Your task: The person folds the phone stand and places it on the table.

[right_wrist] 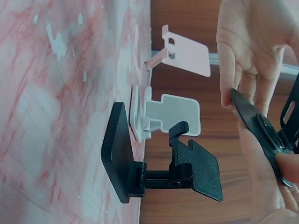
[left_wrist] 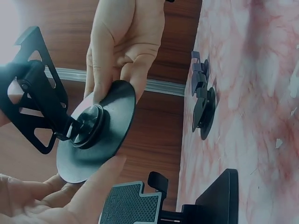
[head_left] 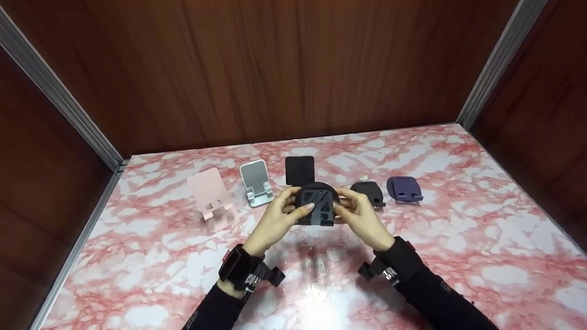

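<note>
Both hands hold a black phone stand [head_left: 323, 200] with a round base and a cut-out cradle plate, raised over the table. My left hand [head_left: 278, 216] grips its left edge, the thumb lying across the front. From the right side, my right hand [head_left: 361, 214] pinches the rim. In the left wrist view the round base [left_wrist: 117, 105] shows as a flat disc joined to the cradle plate by a hinged arm. Just behind the hands is another black phone stand [head_left: 300, 168] with a rectangular plate, upright on the table.
A pink phone stand [head_left: 208, 185] and a white-and-grey one [head_left: 255, 176] stand to the left. Right of the hands lie a dark round-based stand [head_left: 367, 191] and a purple one [head_left: 405, 188], both folded low. Wooden panels [head_left: 293, 73] enclose the marbled table [head_left: 458, 229].
</note>
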`<state>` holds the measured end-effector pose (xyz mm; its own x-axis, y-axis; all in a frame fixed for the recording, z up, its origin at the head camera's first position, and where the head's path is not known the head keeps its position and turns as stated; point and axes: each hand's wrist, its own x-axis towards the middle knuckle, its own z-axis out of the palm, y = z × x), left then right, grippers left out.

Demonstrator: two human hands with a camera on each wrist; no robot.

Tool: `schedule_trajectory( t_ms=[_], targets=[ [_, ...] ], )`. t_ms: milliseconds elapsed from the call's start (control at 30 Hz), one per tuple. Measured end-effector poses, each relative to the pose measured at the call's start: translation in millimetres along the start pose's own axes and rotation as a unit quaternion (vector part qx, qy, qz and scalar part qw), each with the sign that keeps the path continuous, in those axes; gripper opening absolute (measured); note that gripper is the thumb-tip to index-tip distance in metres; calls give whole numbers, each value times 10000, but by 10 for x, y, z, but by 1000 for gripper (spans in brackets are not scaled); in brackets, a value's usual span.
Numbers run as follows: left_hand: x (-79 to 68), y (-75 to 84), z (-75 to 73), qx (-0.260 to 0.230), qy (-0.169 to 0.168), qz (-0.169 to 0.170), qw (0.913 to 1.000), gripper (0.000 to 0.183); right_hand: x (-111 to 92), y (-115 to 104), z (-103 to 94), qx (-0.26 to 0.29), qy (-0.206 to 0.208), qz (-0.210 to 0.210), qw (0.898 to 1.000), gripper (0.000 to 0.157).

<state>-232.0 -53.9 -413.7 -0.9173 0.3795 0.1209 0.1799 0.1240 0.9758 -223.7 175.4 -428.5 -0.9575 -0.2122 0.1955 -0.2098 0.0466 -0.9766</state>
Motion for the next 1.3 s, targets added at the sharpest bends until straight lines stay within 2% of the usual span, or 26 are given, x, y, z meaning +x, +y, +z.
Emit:
schedule_trajectory(
  t_ms=[100,200,333,433,700,1300],
  targets=[
    [5,-11,3,31,154,9,9999,51,-11,-18,-11,432,-142,182,9988,40],
    [15,-16,5,103,234,73,9996,50,-28,-48,-22,629,-263,462,9966,56],
    [32,-32,10,133,291,44,9995,51,-39,-63,-51,293,-515,598,9965,67],
    [42,-54,19,185,307,46,9993,51,-32,-53,-69,150,-646,531,9964,63],
    [33,-47,27,312,283,85,9991,46,-16,-38,-67,223,-665,542,9961,56],
    [35,-94,34,374,266,80,9989,45,2,2,-93,465,-743,577,9945,58]
  ],
)
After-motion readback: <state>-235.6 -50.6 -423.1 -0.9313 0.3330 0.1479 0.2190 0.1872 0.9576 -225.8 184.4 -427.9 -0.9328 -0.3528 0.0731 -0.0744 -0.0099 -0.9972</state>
